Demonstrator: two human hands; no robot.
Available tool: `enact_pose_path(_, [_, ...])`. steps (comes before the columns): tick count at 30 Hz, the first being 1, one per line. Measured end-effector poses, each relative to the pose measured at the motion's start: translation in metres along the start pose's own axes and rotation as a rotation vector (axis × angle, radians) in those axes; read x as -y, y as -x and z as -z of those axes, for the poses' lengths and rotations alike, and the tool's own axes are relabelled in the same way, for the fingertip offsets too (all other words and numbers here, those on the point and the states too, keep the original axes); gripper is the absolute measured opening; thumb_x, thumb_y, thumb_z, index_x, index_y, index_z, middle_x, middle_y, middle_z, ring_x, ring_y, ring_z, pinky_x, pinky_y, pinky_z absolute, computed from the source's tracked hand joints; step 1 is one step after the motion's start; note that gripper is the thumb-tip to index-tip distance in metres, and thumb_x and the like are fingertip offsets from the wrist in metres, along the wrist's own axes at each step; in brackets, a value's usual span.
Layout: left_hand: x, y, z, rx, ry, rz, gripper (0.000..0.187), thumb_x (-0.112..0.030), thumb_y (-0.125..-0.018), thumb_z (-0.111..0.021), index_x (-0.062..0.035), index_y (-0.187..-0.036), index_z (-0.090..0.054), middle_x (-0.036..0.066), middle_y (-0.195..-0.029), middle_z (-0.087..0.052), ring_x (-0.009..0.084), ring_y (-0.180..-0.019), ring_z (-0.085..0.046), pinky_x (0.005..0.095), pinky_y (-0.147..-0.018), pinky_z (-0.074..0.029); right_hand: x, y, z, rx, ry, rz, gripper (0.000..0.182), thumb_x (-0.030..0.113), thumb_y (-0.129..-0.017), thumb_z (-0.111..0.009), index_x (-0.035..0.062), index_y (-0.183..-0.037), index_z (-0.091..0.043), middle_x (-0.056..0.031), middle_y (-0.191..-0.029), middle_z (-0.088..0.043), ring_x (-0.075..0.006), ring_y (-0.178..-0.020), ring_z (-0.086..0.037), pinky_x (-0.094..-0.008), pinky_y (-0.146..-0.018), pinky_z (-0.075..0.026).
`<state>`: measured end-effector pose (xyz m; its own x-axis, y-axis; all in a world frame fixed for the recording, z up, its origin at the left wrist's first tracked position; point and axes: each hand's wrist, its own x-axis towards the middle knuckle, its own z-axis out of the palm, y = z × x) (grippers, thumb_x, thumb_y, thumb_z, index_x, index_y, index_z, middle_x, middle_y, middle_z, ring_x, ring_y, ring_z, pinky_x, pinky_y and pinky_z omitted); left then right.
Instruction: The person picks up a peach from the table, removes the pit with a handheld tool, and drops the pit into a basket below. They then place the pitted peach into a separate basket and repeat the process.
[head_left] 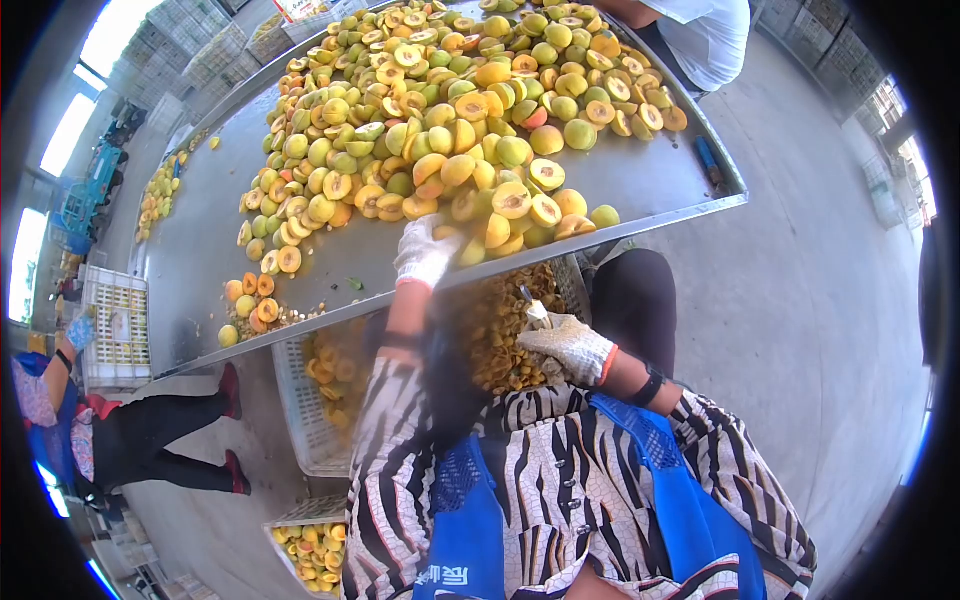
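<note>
A person in a white shirt stands at the table's far right corner. Down on the left, another person in dark trousers sits beside a white crate — and near the bottom, a crate of halved fruit rests on the grey floor.

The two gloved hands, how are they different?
The left hand stretches up to the metal table, touching the peach halves at its edge; the right hand stays low, below the table. The left hand holds no tool; the right hand grips a small tool. Both wear white gloves.
</note>
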<state>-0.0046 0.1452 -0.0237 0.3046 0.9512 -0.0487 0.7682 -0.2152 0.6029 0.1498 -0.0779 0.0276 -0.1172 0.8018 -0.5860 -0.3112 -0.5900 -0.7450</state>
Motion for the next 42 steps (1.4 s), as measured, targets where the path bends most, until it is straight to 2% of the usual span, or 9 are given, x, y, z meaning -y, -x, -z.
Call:
enact_pose_path(2, [0.017,0.007,0.003,-0.101,0.262,0.036,0.055,-0.025,-0.079,-0.077,0.0023,-0.124,-0.059,0.018,-0.121,-0.062,0.0253,-0.107,-0.062,0.0337,-0.095,-0.049,0.0,-0.001,-0.001,-0.034,0.024,-0.008,0.022,0.025,-0.088,-0.068,0.0074,-0.086,-0.055,-0.0003,-0.06,-0.052,-0.0085,-0.045,-0.048,-0.0238,-0.04,-0.039])
enact_pose_path(6, [0.03,0.048,0.022,0.001,1.723,0.276,0.028,-0.023,-0.093,-0.053,0.0014,-0.105,-0.06,0.018,-0.097,-0.062,0.0336,-0.088,-0.062,0.0496,-0.078,-0.057,0.003,-0.005,-0.014,-0.098,0.22,0.06,0.022,0.027,-0.088,-0.067,0.0076,-0.088,-0.056,-0.001,-0.063,-0.054,-0.0075,-0.048,-0.049,-0.0231,-0.043,-0.04])
enact_pose_path(8, [0.027,0.075,0.024,-0.123,1.008,-0.04,0.032,-0.028,-0.094,-0.05,0.0007,-0.103,-0.059,0.019,-0.095,-0.063,0.0348,-0.087,-0.063,0.0494,-0.076,-0.058,0.016,0.0,-0.032,-0.135,0.364,0.094,0.024,0.028,-0.089,-0.065,0.0062,-0.093,-0.058,-0.0053,-0.068,-0.059,-0.0136,-0.053,-0.055,-0.0298,-0.05,-0.046])
enact_pose_path(11, [-0.001,0.105,0.038,0.231,1.976,0.478,0.038,-0.04,-0.096,-0.049,-0.0026,-0.097,-0.059,0.019,-0.089,-0.063,0.0364,-0.083,-0.063,0.0512,-0.073,-0.057,-0.009,-0.023,-0.036,-0.188,0.755,0.532,0.027,0.029,-0.089,-0.064,0.0043,-0.098,-0.059,-0.0099,-0.073,-0.063,-0.0226,-0.062,-0.06,-0.0373,-0.062,-0.05])
enact_pose_path(17, [-0.005,0.124,0.002,0.134,1.643,0.323,0.04,-0.04,-0.1,-0.044,-0.0032,-0.101,-0.059,0.018,-0.089,-0.063,0.0331,-0.083,-0.061,0.0458,-0.078,-0.053,0.014,-0.007,-0.058,-0.181,0.881,0.365,0.034,0.03,-0.085,-0.067,0.0048,-0.106,-0.059,-0.0202,-0.09,-0.068,-0.0389,-0.088,-0.066,-0.0449,-0.075,-0.051])
enact_pose_path(20, [-0.022,0.129,0.009,0.171,1.886,0.545,0.042,-0.039,-0.103,-0.039,-0.0026,-0.107,-0.06,0.017,-0.093,-0.064,0.031,-0.082,-0.06,0.0433,-0.079,-0.052,0.003,-0.011,-0.055,-0.22,0.927,0.401,0.034,0.03,-0.084,-0.067,0.0042,-0.106,-0.059,-0.0208,-0.088,-0.068,-0.0402,-0.087,-0.065,-0.0461,-0.075,-0.052])
enact_pose_path(31, [-0.02,0.138,-0.009,-0.078,0.962,-0.07,0.047,-0.044,-0.102,-0.041,-0.0024,-0.113,-0.059,0.016,-0.1,-0.064,0.0296,-0.086,-0.061,0.0416,-0.08,-0.052,-0.003,-0.013,-0.043,-0.203,0.905,0.416,0.029,0.029,-0.086,-0.063,0.0034,-0.099,-0.059,-0.0225,-0.089,-0.067,-0.0422,-0.087,-0.064,-0.048,-0.074,-0.051])
enact_pose_path(38, [-0.021,0.136,-0.008,0.273,1.794,0.383,0.046,-0.042,-0.102,-0.044,-0.0011,-0.116,-0.058,0.015,-0.103,-0.064,0.0283,-0.087,-0.061,0.0402,-0.08,-0.052,0.009,0.002,-0.039,-0.203,1.084,0.263,0.028,0.029,-0.085,-0.064,0.0068,-0.102,-0.058,-0.0211,-0.086,-0.067,-0.0405,-0.084,-0.065,-0.0494,-0.073,-0.051])
enact_pose_path(42, [-0.024,0.135,-0.015,0.248,1.757,0.441,0.041,-0.038,-0.101,-0.047,-0.0014,-0.116,-0.058,0.013,-0.103,-0.064,0.0268,-0.087,-0.062,0.0397,-0.081,-0.053,0.009,0.002,-0.033,-0.186,1.167,0.233,0.027,0.027,-0.085,-0.064,0.0076,-0.103,-0.056,-0.0202,-0.085,-0.067,-0.0402,-0.082,-0.065,-0.05,-0.07,-0.051])
